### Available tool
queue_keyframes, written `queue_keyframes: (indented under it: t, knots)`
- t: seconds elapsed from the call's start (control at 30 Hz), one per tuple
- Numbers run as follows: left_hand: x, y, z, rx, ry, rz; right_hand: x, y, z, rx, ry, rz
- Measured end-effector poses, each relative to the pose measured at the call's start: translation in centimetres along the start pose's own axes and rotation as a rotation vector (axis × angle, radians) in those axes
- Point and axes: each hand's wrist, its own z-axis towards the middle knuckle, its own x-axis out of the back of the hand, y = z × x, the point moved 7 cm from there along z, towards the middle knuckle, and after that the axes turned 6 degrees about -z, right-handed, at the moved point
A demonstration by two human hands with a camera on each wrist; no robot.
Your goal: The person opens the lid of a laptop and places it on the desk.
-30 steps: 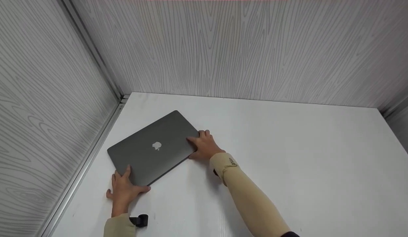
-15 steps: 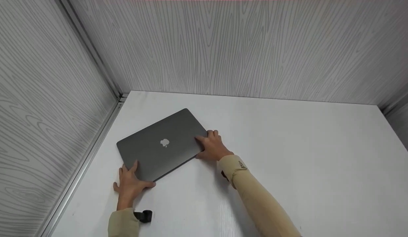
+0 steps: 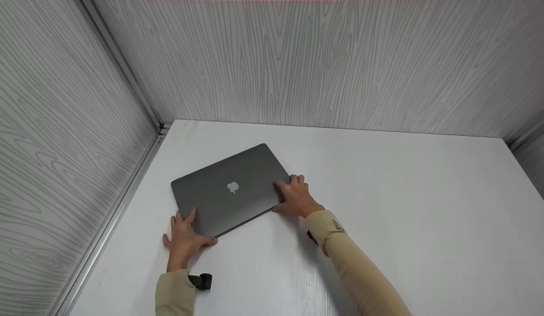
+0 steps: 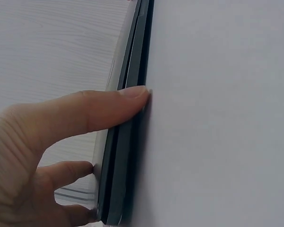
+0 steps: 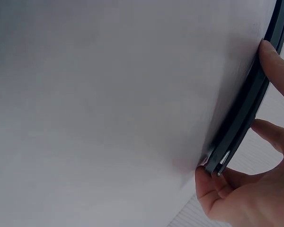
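Note:
A closed dark grey laptop (image 3: 245, 169) with a pale apple logo lies at an angle on the white table in the head view. My left hand (image 3: 183, 239) holds its near left corner, thumb along the front edge and index finger on the lid. At the right end, my right hand (image 3: 297, 198) grips the near corner, with its thumb at the front edge and other fingers around the side. The left wrist view shows the thumb crossing the laptop's thin edge (image 4: 118, 165). In the right wrist view, fingertips curl around the laptop's corner (image 5: 222, 153).
The white table (image 3: 399, 210) extends to the right of the laptop. A wood-grain panel (image 3: 298, 66) stands along the back. Another panel (image 3: 48, 166) with a metal rail (image 3: 109, 217) borders the left side. A black wrist strap (image 3: 202, 281) shows at the left sleeve.
The laptop has slid to the right across the table and turned slightly, its long sides now less slanted. Both hands have moved along with it, keeping their hold on its corners.

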Motion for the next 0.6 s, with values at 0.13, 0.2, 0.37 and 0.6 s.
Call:
queue_keyframes:
  t: [0.13, 0.2, 0.37, 0.6]
  knots:
    - [-0.6, 0.6, 0.2, -0.009, -0.015, -0.011, 0.5, 0.6, -0.6, -0.022, -0.008, 0.013]
    - [-0.8, 1.0, 0.3, -0.017, -0.016, -0.015, 0.7, 1.0, -0.9, -0.028, -0.007, 0.016]
    - [-1.6, 2.1, 0.4, -0.056, -0.019, -0.019, 1.1, 2.1, -1.7, -0.043, 0.011, 0.014]
    - [-2.7, 3.3, 1.0, -0.082, -0.044, -0.015, 1.9, 3.5, -3.1, -0.06, 0.056, 0.011]
